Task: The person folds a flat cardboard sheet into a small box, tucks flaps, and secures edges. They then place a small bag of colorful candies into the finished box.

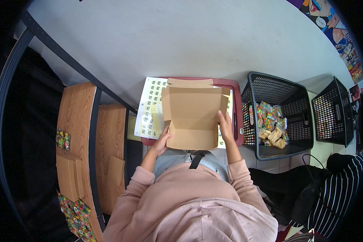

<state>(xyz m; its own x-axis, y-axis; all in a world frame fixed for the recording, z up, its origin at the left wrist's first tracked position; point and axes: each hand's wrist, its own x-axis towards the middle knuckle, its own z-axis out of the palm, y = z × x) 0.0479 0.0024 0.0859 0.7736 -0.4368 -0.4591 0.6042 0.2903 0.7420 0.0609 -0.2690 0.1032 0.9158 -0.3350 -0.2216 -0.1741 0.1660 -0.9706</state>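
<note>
An open brown cardboard box (191, 139), its lid raised at the far side, is held in front of me over a dark red tray-like board (237, 109). My left hand (162, 142) grips the box's near left corner, the thumb by the side flap. At the right side wall, my right hand (226, 126) holds the box with its thumb up along the edge. The inside of the box shows bare cardboard. Sheets of printed stickers (149, 94) lie on the board beneath the box and are partly covered by it.
To the right, a black plastic basket (284, 153) holds colourful candy packets (268, 115) and pale packets (276, 135). Another black basket (339, 117) stands beyond it. On the left, wooden shelves (78, 105) carry folded cardboard boxes (67, 177) and more candy packets (74, 213).
</note>
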